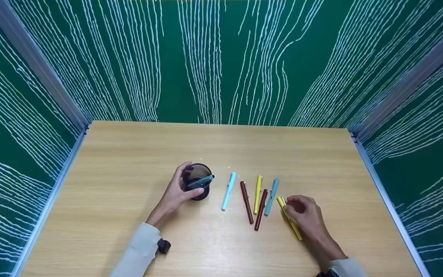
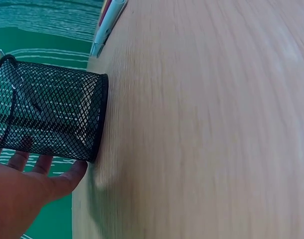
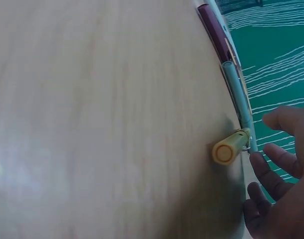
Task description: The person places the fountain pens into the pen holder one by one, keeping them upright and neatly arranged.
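Holding cup [image 2: 57, 102]: left grip [image 1: 177, 195]. At yellow pen [image 1: 292, 224]: right grip [image 1: 310, 220].

a pale wood-grained tabletop [image 1: 137, 154] is bearing a black mesh cup [image 1: 201, 169], which is standing left of the pens. a light blue pen [image 1: 228, 192] is lying beside it. a dark red pen [image 1: 246, 202], a yellow pen [image 1: 258, 195], another dark red pen [image 1: 260, 211] and a blue pen [image 1: 271, 198] are lying close together. a second yellow pen [image 1: 290, 220] is lying aslant, farthest right.
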Action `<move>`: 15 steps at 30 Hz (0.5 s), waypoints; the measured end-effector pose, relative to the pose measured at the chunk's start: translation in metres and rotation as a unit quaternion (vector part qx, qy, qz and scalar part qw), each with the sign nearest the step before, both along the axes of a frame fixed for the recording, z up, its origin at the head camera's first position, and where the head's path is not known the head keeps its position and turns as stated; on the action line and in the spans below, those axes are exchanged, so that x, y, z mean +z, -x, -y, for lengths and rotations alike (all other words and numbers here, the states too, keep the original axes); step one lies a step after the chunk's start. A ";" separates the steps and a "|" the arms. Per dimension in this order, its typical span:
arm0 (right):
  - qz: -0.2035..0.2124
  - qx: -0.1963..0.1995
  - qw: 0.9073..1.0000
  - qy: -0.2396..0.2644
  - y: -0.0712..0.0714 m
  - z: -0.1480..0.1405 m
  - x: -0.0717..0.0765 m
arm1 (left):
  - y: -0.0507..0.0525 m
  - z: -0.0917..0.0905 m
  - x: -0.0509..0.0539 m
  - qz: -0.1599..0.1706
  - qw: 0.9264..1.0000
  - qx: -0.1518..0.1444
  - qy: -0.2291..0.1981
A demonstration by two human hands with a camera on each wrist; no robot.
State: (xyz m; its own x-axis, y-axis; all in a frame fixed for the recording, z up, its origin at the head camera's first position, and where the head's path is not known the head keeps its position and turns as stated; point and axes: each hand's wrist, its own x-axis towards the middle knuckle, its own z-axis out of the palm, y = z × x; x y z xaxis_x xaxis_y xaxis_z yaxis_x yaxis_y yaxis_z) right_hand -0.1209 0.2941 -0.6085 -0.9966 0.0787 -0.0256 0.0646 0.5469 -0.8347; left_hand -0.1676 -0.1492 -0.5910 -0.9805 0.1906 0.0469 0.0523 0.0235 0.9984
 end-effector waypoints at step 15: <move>-0.002 -0.010 0.999 -0.035 -0.001 0.001 -0.011 | 0.000 0.001 -0.002 0.003 1.000 -0.006 -0.023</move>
